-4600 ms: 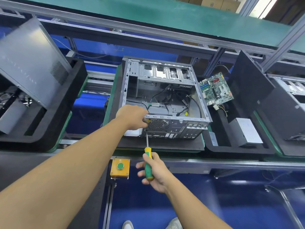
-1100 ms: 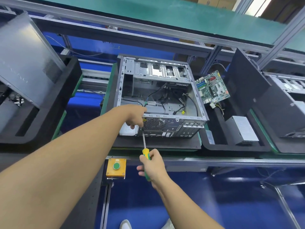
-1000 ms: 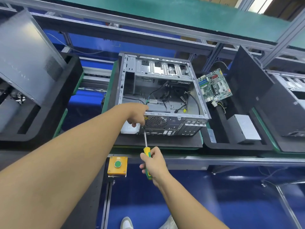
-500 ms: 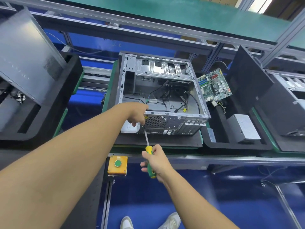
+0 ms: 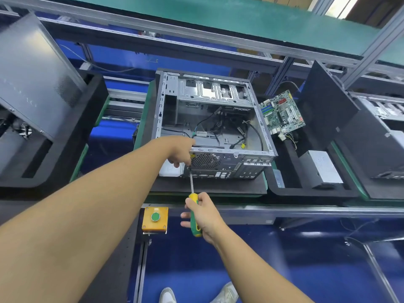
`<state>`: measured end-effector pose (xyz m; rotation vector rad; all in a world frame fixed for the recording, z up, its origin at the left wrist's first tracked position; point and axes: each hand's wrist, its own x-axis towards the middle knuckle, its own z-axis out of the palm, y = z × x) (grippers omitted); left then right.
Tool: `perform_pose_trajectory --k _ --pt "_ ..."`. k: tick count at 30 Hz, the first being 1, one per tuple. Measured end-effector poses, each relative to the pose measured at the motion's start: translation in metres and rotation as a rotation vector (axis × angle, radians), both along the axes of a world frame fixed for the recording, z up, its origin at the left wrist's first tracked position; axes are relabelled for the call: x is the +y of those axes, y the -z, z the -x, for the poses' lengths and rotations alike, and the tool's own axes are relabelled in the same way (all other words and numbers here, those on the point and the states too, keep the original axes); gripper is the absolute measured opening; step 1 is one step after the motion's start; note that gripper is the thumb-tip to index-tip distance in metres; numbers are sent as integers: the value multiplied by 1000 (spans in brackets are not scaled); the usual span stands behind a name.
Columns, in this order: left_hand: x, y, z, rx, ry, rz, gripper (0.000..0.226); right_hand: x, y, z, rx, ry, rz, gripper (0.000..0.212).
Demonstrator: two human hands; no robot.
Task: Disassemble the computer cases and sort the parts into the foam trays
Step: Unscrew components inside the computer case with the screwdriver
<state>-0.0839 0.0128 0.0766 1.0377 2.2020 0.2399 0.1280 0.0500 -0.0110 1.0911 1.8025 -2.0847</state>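
An open grey computer case (image 5: 265, 136) lies on a black foam tray (image 5: 218, 188) in the middle, with loose black cables inside. My right hand (image 5: 202, 212) grips the green and yellow handle of a screwdriver (image 5: 194, 212). Its shaft points up to the case's rear panel, left of the round fan grille. My left hand (image 5: 181, 149) rests curled over the rear top edge of the case, fingers down at the screwdriver tip. What the fingers hold is hidden.
A foam tray (image 5: 306, 191) to the right holds a green motherboard (image 5: 282, 112), a silver power supply (image 5: 321, 169) and a black side panel (image 5: 325, 110). Another case (image 5: 384, 110) lies far right. A grey panel (image 5: 32, 73) leans in the left tray. A yellow button box (image 5: 155, 219) sits on the conveyor rail.
My right hand has turned on the screwdriver handle and shifted slightly. My left hand stays at the case's rear edge. The case has not moved.
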Motion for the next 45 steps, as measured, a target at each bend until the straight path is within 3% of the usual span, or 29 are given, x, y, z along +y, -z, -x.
perform_pose_trajectory --k 5,9,11,12,14,15,18,21,22,24,28,31,39,45 --pt "0 -1 -1 -4 -9 -17 45 6 -9 4 -78 -15 133 25" --pt "-5 -4 -7 201 45 12 50 12 -16 4 -113 -3 270 30" --pt "-17 -3 -12 377 48 -178 55 11 -14 1 -74 10 258 25" --pt "-24 -2 -18 460 51 -383 51 11 -12 0 -46 15 236 19" --pt "-41 3 -38 609 66 -798 24 12 -8 -1 -6 22 171 11" --pt "-50 10 -50 622 32 -901 14 12 -5 -2 -1 31 142 12" --pt "-67 44 -87 286 -373 -818 17 12 1 -2 10 78 119 21" --pt "-60 69 -103 -298 -987 -598 5 13 5 -3 18 65 71 26" --pt "-53 72 -105 -511 -1138 -578 12 14 6 -3 11 62 62 27" --pt "-41 78 -104 -777 -1252 -647 25 13 4 -1 -14 74 90 28" --pt "-19 83 -102 -873 -1364 -794 20 12 -3 5 -52 117 255 28" --pt "-9 84 -98 -877 -1449 -831 14 13 -3 3 -52 33 168 28" --pt "-6 88 -97 -894 -1435 -816 9 22 0 -9 -31 -66 30 25" --pt "-1 77 -111 -866 -1472 -901 22 62 -15 -29 -16 -163 -26 21"
